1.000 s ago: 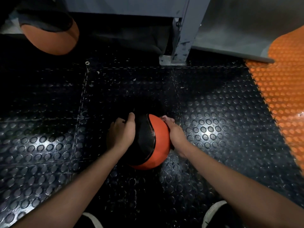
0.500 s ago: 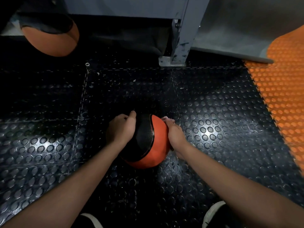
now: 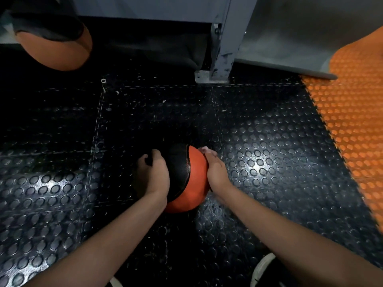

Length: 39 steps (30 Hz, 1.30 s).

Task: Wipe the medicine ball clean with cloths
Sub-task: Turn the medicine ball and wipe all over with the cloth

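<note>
Nearest the camera, the toes of two shoes (image 3: 261,270) are poking in at the bottom edge of the floor, and both bare forearms are reaching forward over the black studded floor mat (image 3: 269,162).

The medicine ball (image 3: 191,183) is sitting on that mat, near the middle of it, pressed between the two hands. The left hand (image 3: 153,172) is curling against the ball's black side, fingers bent around something dark (whether that is a cloth or only shadow I cannot tell). The right hand (image 3: 215,172) is lying flat and extended along the orange side, palm pushing a pale cloth (image 3: 204,150) against the ball; only a small bit of that cloth is peeking out past the fingertips.

Compared with a second ago, the ball is showing less of its orange panel and has shifted slightly away from the person, with the black half now turned more toward the camera. The right hand has slid a little higher along the ball.

Farther off, a grey metal post (image 3: 223,48) is standing bolted at the far edge of the mat, an orange studded mat (image 3: 352,112) is running along the right edge, and a second ball (image 3: 56,44) is resting toward the far left corner.
</note>
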Available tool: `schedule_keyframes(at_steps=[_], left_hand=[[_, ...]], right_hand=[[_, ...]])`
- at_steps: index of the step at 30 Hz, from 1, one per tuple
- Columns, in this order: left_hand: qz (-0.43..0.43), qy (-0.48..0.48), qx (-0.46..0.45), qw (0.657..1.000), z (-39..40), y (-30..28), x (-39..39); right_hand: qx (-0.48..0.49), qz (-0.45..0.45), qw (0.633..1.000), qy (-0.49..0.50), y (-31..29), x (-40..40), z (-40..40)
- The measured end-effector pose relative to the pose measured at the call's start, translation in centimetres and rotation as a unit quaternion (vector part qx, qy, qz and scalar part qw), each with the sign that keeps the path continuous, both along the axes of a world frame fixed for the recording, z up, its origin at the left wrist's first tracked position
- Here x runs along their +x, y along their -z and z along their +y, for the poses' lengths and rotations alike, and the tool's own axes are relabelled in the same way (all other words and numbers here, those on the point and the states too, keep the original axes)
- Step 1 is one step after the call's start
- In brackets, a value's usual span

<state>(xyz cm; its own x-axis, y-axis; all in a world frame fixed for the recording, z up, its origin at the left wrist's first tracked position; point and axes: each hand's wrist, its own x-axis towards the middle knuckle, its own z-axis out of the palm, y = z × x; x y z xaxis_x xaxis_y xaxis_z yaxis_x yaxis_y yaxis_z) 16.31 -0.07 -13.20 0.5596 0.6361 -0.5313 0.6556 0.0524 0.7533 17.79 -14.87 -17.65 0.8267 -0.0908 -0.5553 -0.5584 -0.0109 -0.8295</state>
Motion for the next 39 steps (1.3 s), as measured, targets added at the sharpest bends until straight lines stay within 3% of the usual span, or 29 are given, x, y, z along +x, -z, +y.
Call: schedule_keyframes(at_steps=[4,6,8,10,12,18,21,25,28,30,35,37,39], left_hand=[[0.001,0.082,0.045,0.996,1.1,0.0,0.6],[-0.003,0.121,0.062,0.991,1.7,0.2,0.7],[-0.008,0.135,0.075,0.988,2.0,0.4,0.8],[-0.011,0.147,0.082,0.986,2.1,0.6,0.8],[-0.017,0.157,0.081,0.984,2.3,0.5,1.0],[-0.028,0.218,0.078,0.972,3.3,0.6,1.4],[-0.053,0.223,0.073,0.971,3.3,0.4,1.7],[-0.073,0.077,0.16,0.981,2.9,0.0,1.0],[0.013,0.002,0.094,0.996,2.3,0.7,-0.3],[0.019,0.002,0.052,0.998,1.7,1.1,-0.7],[0.001,0.095,0.09,0.991,2.2,0.4,0.4],[0.004,0.151,0.103,0.983,2.5,0.2,0.9],[-0.02,0.185,0.112,0.976,2.7,-0.1,1.2]], right_hand=[[0.025,0.11,0.993,-0.032,0.0,-0.2,-0.7],[0.005,0.055,0.998,0.012,-0.2,-0.5,-0.1],[-0.007,-0.062,0.997,0.054,-0.8,-0.7,0.8],[-0.018,-0.138,0.99,0.021,-1.8,-0.6,1.3],[-0.038,-0.146,0.988,-0.018,-1.8,-0.2,1.3],[-0.018,0.053,0.996,-0.071,-1.1,0.4,-0.2],[-0.03,0.092,0.991,-0.09,-1.2,0.4,-0.7],[-0.026,-0.11,0.994,0.001,-0.9,-0.9,0.4],[-0.032,-0.172,0.982,-0.065,-1.4,-1.0,0.9],[-0.026,-0.146,0.986,-0.074,-1.6,-0.7,0.9],[0.009,0.044,0.997,-0.07,-1.6,0.5,0.3],[0.031,0.048,0.997,-0.052,-1.9,0.6,0.3],[0.016,-0.021,0.999,-0.02,-1.9,0.1,0.8]])
